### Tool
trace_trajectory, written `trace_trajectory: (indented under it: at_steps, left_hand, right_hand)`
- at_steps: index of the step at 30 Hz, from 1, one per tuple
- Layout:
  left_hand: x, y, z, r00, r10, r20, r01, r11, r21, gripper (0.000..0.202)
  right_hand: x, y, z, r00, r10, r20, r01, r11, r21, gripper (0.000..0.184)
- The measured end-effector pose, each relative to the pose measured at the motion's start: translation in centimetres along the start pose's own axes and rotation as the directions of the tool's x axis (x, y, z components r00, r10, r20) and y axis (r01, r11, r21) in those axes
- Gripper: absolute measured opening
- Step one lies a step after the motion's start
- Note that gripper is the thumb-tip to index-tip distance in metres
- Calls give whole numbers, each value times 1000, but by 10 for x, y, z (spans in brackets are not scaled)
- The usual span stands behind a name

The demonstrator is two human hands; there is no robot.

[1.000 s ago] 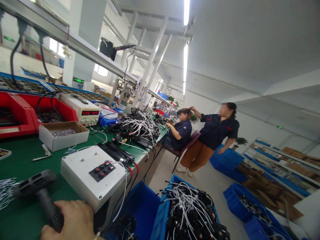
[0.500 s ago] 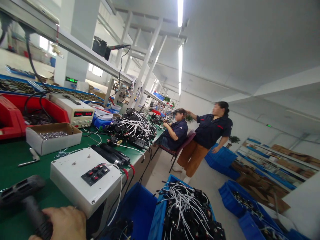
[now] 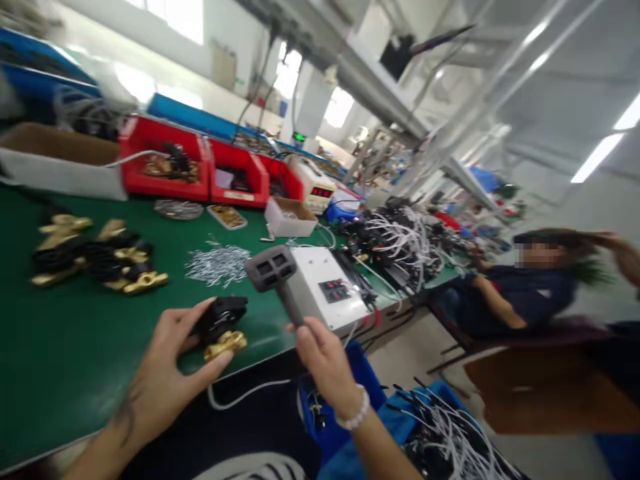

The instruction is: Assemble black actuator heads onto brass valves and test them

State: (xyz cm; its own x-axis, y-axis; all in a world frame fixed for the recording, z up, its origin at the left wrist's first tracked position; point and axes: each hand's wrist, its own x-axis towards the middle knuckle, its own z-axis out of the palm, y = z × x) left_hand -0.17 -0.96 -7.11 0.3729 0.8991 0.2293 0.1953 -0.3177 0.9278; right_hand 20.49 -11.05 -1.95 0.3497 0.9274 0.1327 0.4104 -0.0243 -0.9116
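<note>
My left hand (image 3: 167, 363) grips a black-and-brass piece (image 3: 226, 343) at the near side of the worktop (image 3: 65, 360); my right hand (image 3: 325, 360) holds a dark T-shaped tool (image 3: 273, 269). I judge the work partway: similar pieces (image 3: 143, 281) lie left, wired units (image 3: 445, 437) heap near right

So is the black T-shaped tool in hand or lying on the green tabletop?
In hand: the right hand grips the tool by its lower end.

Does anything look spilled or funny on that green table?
Maybe the silvery metal bits: they lie in a loose, messy heap right on the green table, beyond the left hand, while other small parts sit in red bins. It could be on purpose; I can't tell.
</note>
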Motion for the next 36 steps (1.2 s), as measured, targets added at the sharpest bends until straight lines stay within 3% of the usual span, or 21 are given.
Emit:
trace_trajectory:
  at_steps: [3, 6, 9, 12, 14, 17, 20, 21, 22, 24, 26, 28, 32, 34, 36]
  left_hand:
    - [0, 0, -5, 1000, 2, 29, -2, 1000, -1, 65]
    - [5, 3, -4, 998, 36, 47, -35, 999, -12, 65]
    - [5, 4, -4, 996, 73, 54, -73, 997, -14, 66]
    - [4, 3, -5, 995, 86, 56, -85, 996, -26, 66]
    - [4, 2, -6, 995, 81, 56, -78, 996, -44, 66]
    - [5, 2, -6, 995, 81, 55, -78, 995, -57, 65]
    - [5, 2, -5, 995, 82, 63, -79, 996, -50, 66]
    - [5, 3, -5, 995, 83, 62, -80, 996, -48, 66]
    - [5, 3, -5, 994, 87, 60, -84, 995, -48, 66]
    - [6, 3, -5, 994, 92, 58, -89, 994, -58, 65]
    - [6, 3, -5, 994, 92, 57, -87, 993, -74, 64]
    - [6, 2, -5, 994, 94, 58, -90, 993, -70, 65]
    - [5, 1, -5, 992, 112, 51, -110, 993, -30, 66]
    - [4, 1, -5, 991, 123, 50, -122, 992, -21, 66]
    - [5, 3, -5, 991, 123, 52, -122, 992, -18, 66]
  right_hand:
    - [5, -15, -17, 999, 22, 25, -25, 992, 121, 43]
    - [5, -29, -25, 998, -32, -46, 38, 989, 142, 41]
    - [2, -37, -28, 997, -63, -52, 62, 998, -21, 41]
    - [2, -39, -32, 991, -15, 133, 56, 950, -307, 42]
    - [4, -40, -37, 981, 1, 195, 79, 912, -401, 40]
    - [4, -42, -44, 995, -96, 24, 99, 956, -277, 37]
    - [3, -41, -43, 951, -222, -217, 193, 970, -145, 36]
    - [3, -40, -41, 940, -248, -233, 212, 963, -168, 36]
    - [3, -39, -39, 949, -257, -185, 212, 950, -230, 37]
    - [6, -39, -37, 977, -211, 28, 204, 886, -416, 37]
    - [9, -43, -40, 972, -138, 190, 221, 809, -545, 36]
    - [12, -49, -45, 977, -170, 127, 211, 829, -518, 33]
    - [12, -52, -47, 951, -248, -184, 206, 953, -220, 31]
    - [10, -48, -41, 974, -199, -112, 174, 964, -201, 34]
    - [10, -44, -36, 990, -83, 117, 117, 941, -318, 39]
